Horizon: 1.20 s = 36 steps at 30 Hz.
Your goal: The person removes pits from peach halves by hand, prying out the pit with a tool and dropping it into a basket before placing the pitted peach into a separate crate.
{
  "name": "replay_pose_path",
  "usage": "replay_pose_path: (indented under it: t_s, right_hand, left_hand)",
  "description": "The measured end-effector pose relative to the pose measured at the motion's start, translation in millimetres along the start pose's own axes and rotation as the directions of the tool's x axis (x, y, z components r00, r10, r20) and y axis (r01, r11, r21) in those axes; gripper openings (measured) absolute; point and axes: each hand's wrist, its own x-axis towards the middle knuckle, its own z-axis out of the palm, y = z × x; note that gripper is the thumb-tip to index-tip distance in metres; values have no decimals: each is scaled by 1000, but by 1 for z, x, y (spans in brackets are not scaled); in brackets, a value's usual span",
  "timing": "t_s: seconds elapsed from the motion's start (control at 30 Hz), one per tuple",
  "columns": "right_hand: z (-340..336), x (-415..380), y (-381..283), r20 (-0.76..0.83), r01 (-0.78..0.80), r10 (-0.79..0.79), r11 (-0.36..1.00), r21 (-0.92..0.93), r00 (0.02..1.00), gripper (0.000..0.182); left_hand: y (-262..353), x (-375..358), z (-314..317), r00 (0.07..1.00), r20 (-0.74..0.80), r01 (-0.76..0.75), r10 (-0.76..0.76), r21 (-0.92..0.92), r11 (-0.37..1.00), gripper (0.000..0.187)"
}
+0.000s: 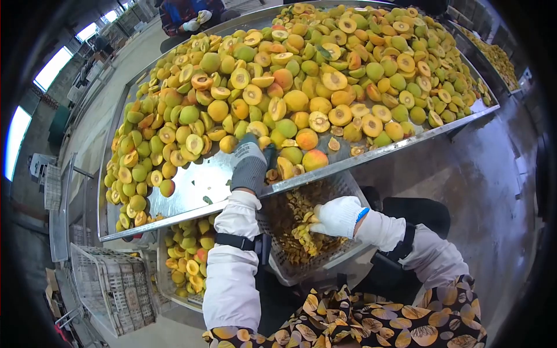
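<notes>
left hand (249, 155): gray glove, reaching over the near rim of the metal tray table (194, 180), fingertips in among the halved stone fruit (239, 78). can't tell if it grips a piece, tips are hidden.
right hand (340, 217): white glove, blue cuff edge, lower and to the right, over the scrap crate (286, 276). fingers bent inward, tips at the yellow scraps (307, 233); can't tell if they've closed on any.
both forearms in white sleeves (232, 287), black strap (235, 242) on the left one.
fruit is green, yellow and orange, many cut faces up with pits showing, heaped over most of the table. bare metal shows near left, with a small green leaf (207, 200) on it.
scrap crate sits partly under the near rim, browner bits around the yellow ones. left of it, fruit crate (165, 285) with more halves. further left, pale slatted crates (110, 287).
far left, another person's gloved hands (198, 21). far right, second tray (514, 88) of fruit. bright windows (52, 68) along the left.
</notes>
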Motion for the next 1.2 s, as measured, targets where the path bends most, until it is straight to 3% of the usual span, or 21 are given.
replay_pose_path:
  t_s: [0.1, 0.13, 0.2, 0.23, 0.27, 0.3, 0.33, 0.47, 0.5, 0.57, 0.6, 0.67, 0.7, 0.77, 0.83, 0.9, 0.93, 1.0, 1.07, 1.17, 1.2]
  right_hand:
    - [-5, -2, 6, -111, -56, 72, 988, 144, 991, 49]
    - [-10, -2, 7, -59, -25, 61, 876, 481, 996, 50]
    - [-27, -8, 2, 24, -17, -15, 339, 940, 1000, 52]
    - [-44, -14, -2, 255, -251, -29, 86, 964, 967, 57]
    - [-46, -18, -3, 242, -280, -185, -214, 936, 952, 61]
    - [-40, -14, -2, 211, -309, -293, -347, 886, 933, 61]
    - [-33, -10, -2, 158, -343, -391, -465, 816, 907, 61]
    - [-43, -21, -18, 229, -280, -183, -338, 899, 956, 63]
    - [-46, -24, -22, 237, -284, -171, -351, 892, 956, 63]
    - [-42, -25, -21, 211, -310, -259, -443, 841, 943, 58]
    - [-42, -24, -22, 213, -262, -196, -272, 926, 957, 55]
    - [-44, -20, -26, 169, -161, -69, 109, 981, 983, 50]
    - [-45, -21, -29, -11, 5, 16, 357, 934, 1000, 46]
    - [-52, -23, -31, 49, -57, 31, 356, 933, 998, 47]
    - [-59, -22, -32, 55, -74, 55, 457, 887, 997, 46]
    - [-42, -16, -31, -191, 125, 45, 609, 783, 981, 45]
    - [-38, -14, -33, -309, 211, 25, 679, 704, 951, 44]
    - [-37, -17, -38, -309, 144, 87, 744, 652, 947, 43]
    - [-30, -15, -40, -362, 131, 122, 789, 600, 924, 43]
    - [-30, -17, -45, -392, 88, 161, 834, 545, 906, 41]
    - [-29, -16, -45, -402, 93, 160, 836, 541, 901, 41]
  left_hand:
    - [-7, 9, 6, 983, 124, 158, -136, -191, 969, 58]
    - [-13, -3, 6, 986, 90, 167, -142, -420, 892, 47]
    - [-2, -44, -25, 946, 301, 319, -116, -814, 486, 37]
    - [-6, -63, -22, 952, 305, 290, -6, -898, 331, 38]
    - [-8, -81, -21, 952, 291, 273, 101, -949, 158, 40]
    - [-2, -97, -19, 977, 94, 40, 194, -963, 267, 44]
    - [6, -108, -24, 970, 141, 110, 198, -981, 160, 43]
    - [29, -138, -34, 942, 293, 332, 160, -874, -354, 32]
    - [36, -140, -37, 930, 365, 352, 52, -837, -419, 41]
    - [9, -136, -26, 911, 366, 412, 189, -796, -443, 46]
    - [-1, -135, -20, 895, 362, 444, 259, -774, -452, 50]
    - [33, -141, -40, 921, 390, 367, 10, -858, -359, 51]
    - [41, -142, -41, 941, 335, 300, -53, -895, -329, 48]
    - [42, -144, -36, 984, 159, 147, -75, -979, -142, 44]
    - [36, -143, -19, 994, -104, -94, -18, -952, 290, 43]
    - [34, -143, -8, 989, -146, -138, -11, -951, 275, 41]
    - [38, -143, -5, 996, -61, -58, -59, -997, 50, 40]
    - [46, -146, -4, 995, -37, -41, -88, -998, -47, 39]
    - [56, -148, -12, 982, -178, -161, -61, -963, 217, 39]
    - [55, -151, -12, 991, -62, -66, -114, -997, -27, 40]
    - [54, -151, -14, 978, -187, -158, -87, -949, 273, 40]
